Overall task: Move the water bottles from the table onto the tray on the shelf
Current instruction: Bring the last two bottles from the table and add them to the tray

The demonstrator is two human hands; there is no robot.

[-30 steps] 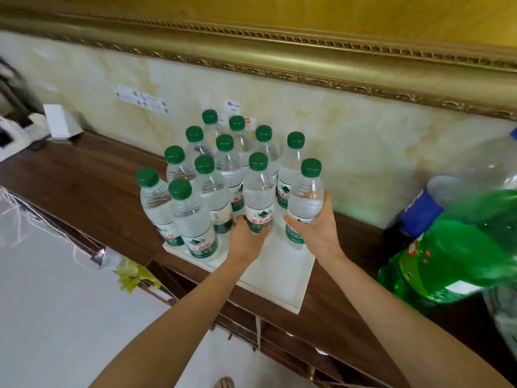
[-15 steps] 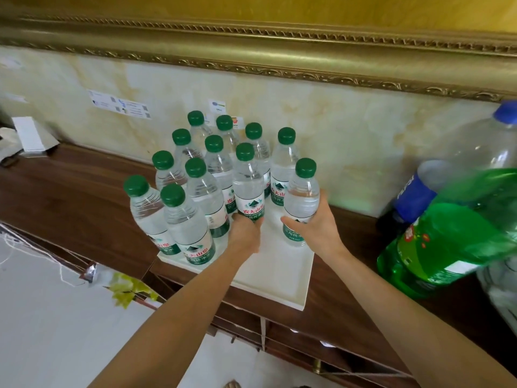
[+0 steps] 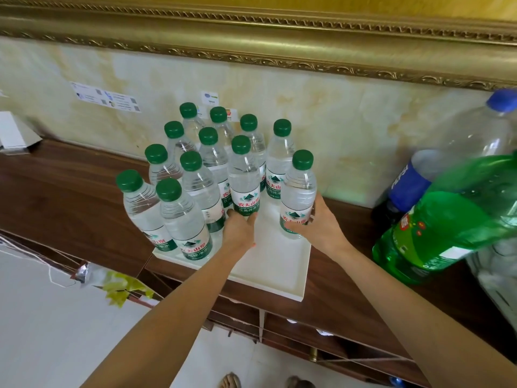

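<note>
Both hands are setting bottles down on the white tray [image 3: 279,278], which lies on the dark wooden shelf [image 3: 344,289] with its near edge close to the shelf's front edge. The left hand [image 3: 240,230] has its fingers curled around the lower part of one water bottle [image 3: 244,186], just beside the packed group of bottles [image 3: 193,175] that fills the far-left part of the tray. The right hand [image 3: 321,225] grips a second water bottle [image 3: 298,191] by its label, near the tray's right edge.

To do this step well, I think each bottle should be lowered straight until its base is flat on the tray, and only then released. The left one stands very close to its neighbours, so a sideways push could knock them like pins. The fingers should open gently and leave toward the near edge. The large green soda bottle [image 3: 447,219] and the blue-capped bottle [image 3: 461,141] at the right end of the shelf are well apart.
</note>
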